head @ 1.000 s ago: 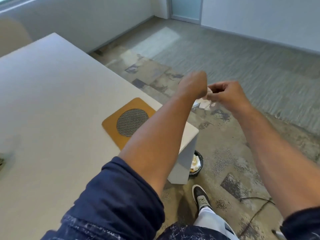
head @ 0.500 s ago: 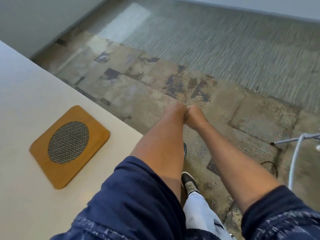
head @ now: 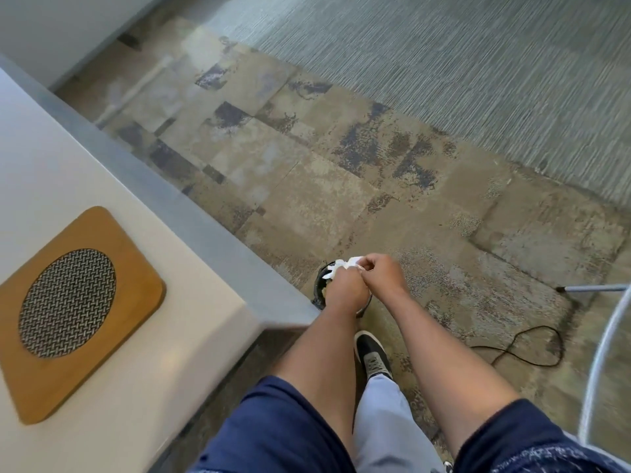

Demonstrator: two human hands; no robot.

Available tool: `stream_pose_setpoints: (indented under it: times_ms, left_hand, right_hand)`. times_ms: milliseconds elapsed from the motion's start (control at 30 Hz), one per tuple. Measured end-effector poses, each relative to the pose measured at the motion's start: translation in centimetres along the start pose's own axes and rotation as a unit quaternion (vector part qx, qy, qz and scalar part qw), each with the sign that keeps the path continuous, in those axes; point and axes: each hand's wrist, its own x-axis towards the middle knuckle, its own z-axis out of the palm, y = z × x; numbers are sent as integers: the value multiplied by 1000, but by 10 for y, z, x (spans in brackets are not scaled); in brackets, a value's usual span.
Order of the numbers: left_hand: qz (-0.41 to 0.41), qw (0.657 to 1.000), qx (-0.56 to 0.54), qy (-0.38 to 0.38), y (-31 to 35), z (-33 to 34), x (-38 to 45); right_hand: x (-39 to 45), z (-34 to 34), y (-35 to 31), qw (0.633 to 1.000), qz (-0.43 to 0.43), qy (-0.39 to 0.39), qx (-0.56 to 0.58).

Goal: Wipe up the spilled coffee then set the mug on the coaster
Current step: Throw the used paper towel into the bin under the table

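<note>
Left hand (head: 346,290) and right hand (head: 384,274), fingers curled pinching crumpled white tissue (head: 341,266), above dark bin (head: 320,291) on floor, wooden coaster (head: 73,308) on white table (head: 191,353), mug unseen.

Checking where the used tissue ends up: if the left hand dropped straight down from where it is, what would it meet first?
Probably the small black bin on the floor. The left hand holds the crumpled white tissue with the right hand just above it, though depth is unclear.
</note>
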Motion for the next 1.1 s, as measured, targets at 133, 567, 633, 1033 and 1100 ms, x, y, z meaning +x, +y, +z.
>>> stream_pose_setpoints:
  times_ms: [133, 567, 633, 1033, 1100]
  left_hand:
    - [-5, 1000, -9, 16, -10, 6, 11]
    - [-90, 996, -27, -8, -28, 25, 27]
    - [-95, 995, 3, -18, -28, 25, 25]
    - [-33, 994, 76, 68, -1, 0, -1]
    - [-9, 992, 95, 87, 9, -12, -11]
  right_hand:
    - [11, 15, 2, 1000, -2, -9, -5]
    - [40, 46, 18, 993, -3, -70, -90]
    - [37, 44, 21, 994, 7, -64, -91]
    - [12, 5, 1, 996, -29, -4, -79]
    - [4, -7, -10, 997, -45, 19, -62]
